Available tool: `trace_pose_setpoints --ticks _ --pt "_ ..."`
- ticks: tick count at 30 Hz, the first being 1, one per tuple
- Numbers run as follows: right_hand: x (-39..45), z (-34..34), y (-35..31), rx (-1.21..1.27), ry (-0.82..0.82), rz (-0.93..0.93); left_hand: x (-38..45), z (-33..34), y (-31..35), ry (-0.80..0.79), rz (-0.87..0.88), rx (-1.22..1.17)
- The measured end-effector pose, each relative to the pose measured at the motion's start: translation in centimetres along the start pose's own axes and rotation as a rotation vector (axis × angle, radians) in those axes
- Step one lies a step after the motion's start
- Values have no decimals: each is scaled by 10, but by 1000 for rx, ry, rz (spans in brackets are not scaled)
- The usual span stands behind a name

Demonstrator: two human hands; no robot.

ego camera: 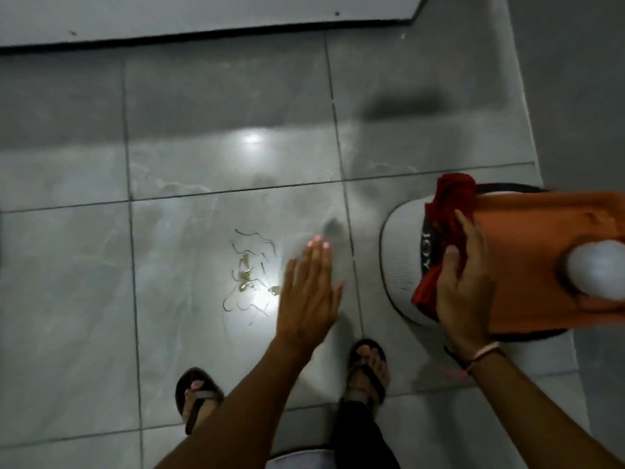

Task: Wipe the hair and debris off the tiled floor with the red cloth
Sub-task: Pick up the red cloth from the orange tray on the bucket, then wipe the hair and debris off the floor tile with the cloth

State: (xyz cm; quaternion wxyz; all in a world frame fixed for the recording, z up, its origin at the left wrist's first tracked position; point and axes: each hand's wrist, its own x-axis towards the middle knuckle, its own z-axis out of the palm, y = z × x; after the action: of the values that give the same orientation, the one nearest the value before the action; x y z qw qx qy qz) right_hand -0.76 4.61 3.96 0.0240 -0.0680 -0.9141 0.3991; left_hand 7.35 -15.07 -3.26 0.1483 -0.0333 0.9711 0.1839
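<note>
Hair strands and debris (pixel 252 274) lie scattered on the grey tiled floor (pixel 189 130), in a loose patch near the middle of one tile, lit by a bright reflection. Just right of that patch hovers the left hand (pixel 309 289), flat and wide open, fingers together and pointing away from the person, holding nothing; whether it touches the floor cannot be told.

Further right, the right hand (pixel 465 282) lies spread over the red cloth (pixel 448 211), which is bunched at the left end of an orange surface (pixel 541 225). The fingers rest on the cloth and are not visibly closed around it. The cloth hangs partly over a white round object with a dark rim (pixel 400 252) that sits beneath the orange surface; dark lettering shows on it beside the cloth. A blurred white rounded thing (pixel 597 269) sits at the right edge of the orange surface.

A thin bracelet (pixel 483 353) circles the right wrist. At the near edge, two feet in dark sandals (pixel 368 370) stand on the tiles, the hair patch lying beyond and between them. A pale raised panel with a dark border (pixel 203 15) runs along the far side of the floor.
</note>
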Motion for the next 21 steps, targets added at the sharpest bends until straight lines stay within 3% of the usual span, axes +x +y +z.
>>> trace_pose_setpoints --ticks 4,7,10,12,15,18,21 --pt "-51 95 -4 10 -96 -42 -53 22 -147 48 -193 91" --pt "-71 180 39 -27 -155 -34 -87 64 -259 112 -301 116" --pt "-65 259 105 -107 -225 -17 -105 121 -340 85 -282 154" --pt "-53 298 140 -250 -293 -25 -105 153 -373 73 -247 152" --pt "-32 344 163 -487 -261 -223 -107 196 -398 175 -156 172" --pt "11 373 147 -518 -306 -399 -105 219 -409 319 -117 164" --pt "54 410 110 -530 -358 -542 -103 224 -418 355 -91 155"
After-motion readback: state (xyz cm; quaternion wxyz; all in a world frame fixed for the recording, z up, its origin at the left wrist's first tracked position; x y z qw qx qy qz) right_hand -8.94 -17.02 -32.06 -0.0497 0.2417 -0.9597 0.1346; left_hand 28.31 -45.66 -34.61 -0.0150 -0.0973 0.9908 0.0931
